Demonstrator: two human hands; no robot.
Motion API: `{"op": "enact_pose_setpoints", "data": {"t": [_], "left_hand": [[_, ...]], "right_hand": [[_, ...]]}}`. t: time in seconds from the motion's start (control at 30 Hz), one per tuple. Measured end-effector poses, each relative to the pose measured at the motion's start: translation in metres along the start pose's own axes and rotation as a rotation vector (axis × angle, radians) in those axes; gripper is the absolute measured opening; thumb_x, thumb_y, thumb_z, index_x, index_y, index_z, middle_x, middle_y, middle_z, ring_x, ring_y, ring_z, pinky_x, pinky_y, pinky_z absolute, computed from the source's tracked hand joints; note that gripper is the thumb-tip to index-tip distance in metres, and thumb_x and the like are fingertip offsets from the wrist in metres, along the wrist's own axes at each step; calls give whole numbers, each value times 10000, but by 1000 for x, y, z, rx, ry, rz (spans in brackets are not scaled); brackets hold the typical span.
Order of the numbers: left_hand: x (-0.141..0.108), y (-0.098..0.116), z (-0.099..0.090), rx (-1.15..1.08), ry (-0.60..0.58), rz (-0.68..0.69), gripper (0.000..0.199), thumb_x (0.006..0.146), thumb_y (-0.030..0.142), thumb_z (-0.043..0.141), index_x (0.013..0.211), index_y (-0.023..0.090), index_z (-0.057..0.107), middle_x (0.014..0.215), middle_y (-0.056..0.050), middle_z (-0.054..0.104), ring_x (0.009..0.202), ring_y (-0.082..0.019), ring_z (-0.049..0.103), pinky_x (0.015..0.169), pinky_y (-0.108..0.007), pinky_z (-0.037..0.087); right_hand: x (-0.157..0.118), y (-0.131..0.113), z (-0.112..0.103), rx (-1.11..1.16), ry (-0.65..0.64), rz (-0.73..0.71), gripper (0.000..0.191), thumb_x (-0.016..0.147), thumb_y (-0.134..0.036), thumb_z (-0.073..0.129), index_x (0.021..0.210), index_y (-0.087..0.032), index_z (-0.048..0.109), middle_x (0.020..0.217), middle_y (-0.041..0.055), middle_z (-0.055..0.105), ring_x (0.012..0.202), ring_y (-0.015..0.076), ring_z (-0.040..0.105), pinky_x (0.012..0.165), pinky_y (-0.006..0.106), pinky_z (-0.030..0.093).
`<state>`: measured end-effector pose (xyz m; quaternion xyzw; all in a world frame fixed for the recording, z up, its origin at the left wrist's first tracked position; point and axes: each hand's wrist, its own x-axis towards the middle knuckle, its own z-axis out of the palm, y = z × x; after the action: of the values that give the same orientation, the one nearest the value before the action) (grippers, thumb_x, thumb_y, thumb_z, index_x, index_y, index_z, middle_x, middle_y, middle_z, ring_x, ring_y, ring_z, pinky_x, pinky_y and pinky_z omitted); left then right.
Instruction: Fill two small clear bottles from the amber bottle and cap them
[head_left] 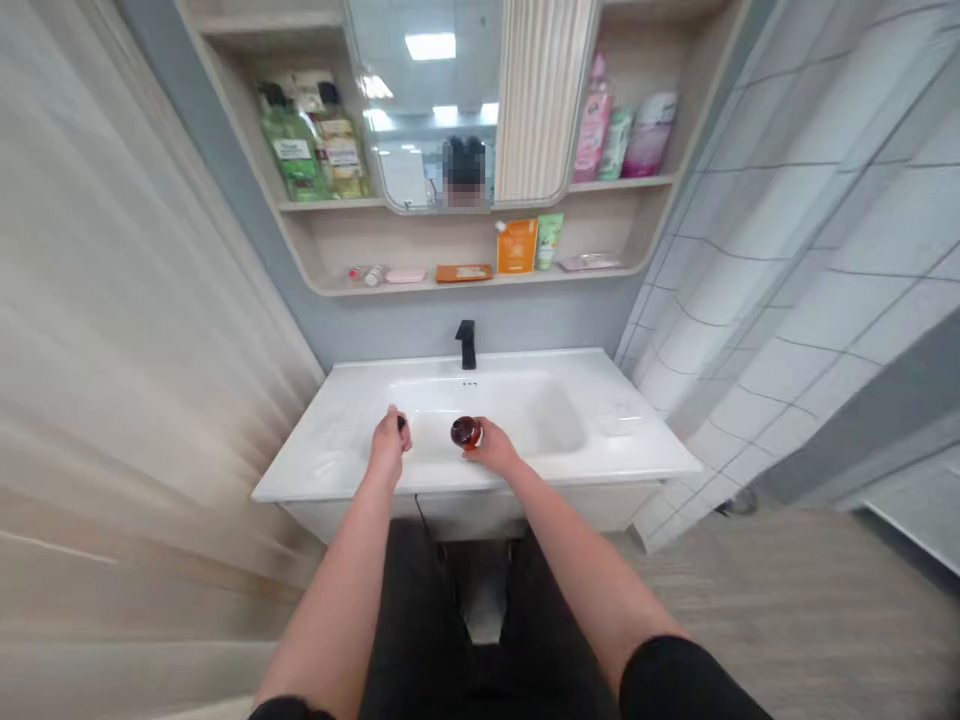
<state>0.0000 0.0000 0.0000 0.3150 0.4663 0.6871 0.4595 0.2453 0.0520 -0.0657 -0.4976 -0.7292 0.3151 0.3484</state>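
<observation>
Over the front part of the white sink [555, 420], my right hand [495, 447] is wrapped round a small amber bottle [466, 433], whose top faces up towards me. My left hand [388, 440] is closed on a small black object [401, 423] that looks like a bottle cap; my fingers cover most of it. This hand is above the sink's left edge, apart from the bottle. Behind both hands, a black faucet [466, 345] stands at the back of the basin.
A wall cabinet [480, 285] with a mirror [427, 110] hangs above. Its shelves carry green and yellow bottles [315, 150], pink and purple bottles [626, 130], an orange pouch [517, 246] and a green tube [549, 241]. A pale curtain [150, 350] hangs at left, a tiled wall [750, 330] at right.
</observation>
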Motion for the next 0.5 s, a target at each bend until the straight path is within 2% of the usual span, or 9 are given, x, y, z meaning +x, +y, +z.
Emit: {"op": "enact_pose_setpoints", "data": {"t": [0.13, 0.23, 0.33, 0.43, 0.5], "left_hand": [[-5, 28, -77, -192, 70, 8, 452, 892, 568, 847, 841, 216, 569, 642, 56, 468, 537, -88, 412, 500, -201, 355], [2, 55, -135, -172, 169, 171, 454, 802, 516, 922, 993, 208, 648, 792, 13, 634, 639, -92, 533, 585, -199, 438], [18, 76, -185, 12, 330, 322, 462, 749, 484, 933, 986, 197, 658, 859, 11, 681, 685, -91, 569, 640, -211, 480], [35, 84, -220, 322, 517, 255, 426, 678, 398, 927, 945, 195, 664, 808, 13, 692, 704, -145, 636, 685, -278, 547], [45, 82, -233, 536, 559, 173, 413, 644, 380, 924, 910, 200, 664, 787, -1, 713, 740, -201, 690, 724, -332, 582]], "right_hand": [[0, 3, -1, 42, 6, 24, 719, 636, -263, 968, 1295, -238, 682, 1203, 55, 793, 1129, 312, 743, 1031, 437, 557], [2, 7, 0, 64, 20, 29, 729, 640, -260, 964, 1310, -245, 678, 1204, 49, 797, 1114, 304, 747, 1014, 429, 562], [3, 11, 1, 70, 31, 24, 731, 640, -263, 972, 1310, -249, 679, 1219, 49, 798, 1116, 303, 749, 1018, 430, 562], [4, 12, 1, 80, 33, 36, 728, 642, -268, 982, 1307, -259, 684, 1231, 43, 800, 1132, 306, 754, 1037, 438, 558], [4, 13, 1, 81, 35, 45, 726, 642, -264, 986, 1304, -260, 687, 1225, 42, 804, 1136, 309, 757, 1040, 440, 558]]}}
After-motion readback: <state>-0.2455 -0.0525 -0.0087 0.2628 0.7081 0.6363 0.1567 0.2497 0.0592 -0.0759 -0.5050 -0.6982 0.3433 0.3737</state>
